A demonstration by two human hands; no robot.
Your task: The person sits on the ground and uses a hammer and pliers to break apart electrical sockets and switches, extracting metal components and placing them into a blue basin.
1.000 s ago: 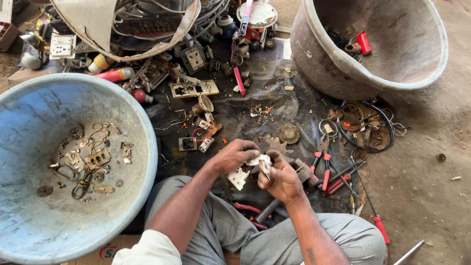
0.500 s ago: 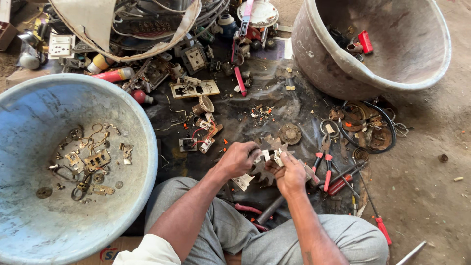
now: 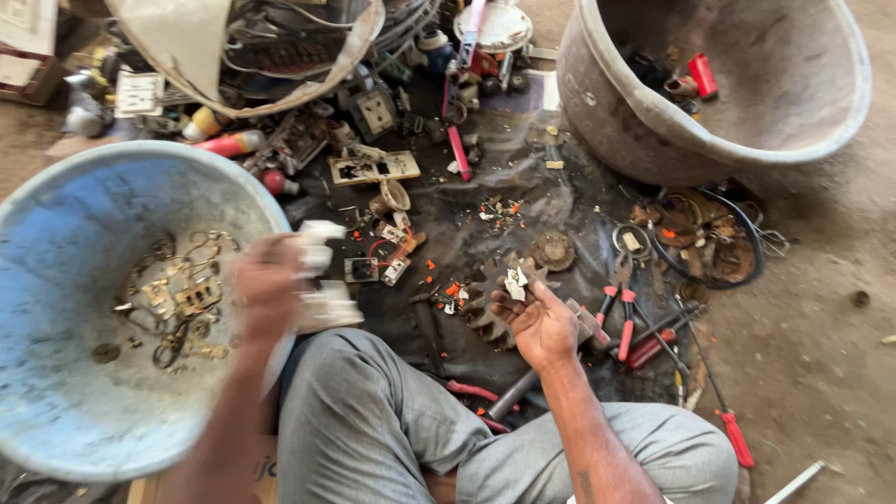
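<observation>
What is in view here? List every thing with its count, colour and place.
blue basin: 1, pale blue, left, with metal bits inside
grey basin: 1, grey, top right, a red piece inside
black sheet: 1, on the ground, centre
pliers: 1, red-handled, right of the right hand
screwdriver: 1, red-handled, lower right
switch plates: several, cream, upper centre
white plastic pieces: a few, in the left hand
left hand: blurred, at the blue basin's rim
right hand: palm up, holding white scraps
</observation>
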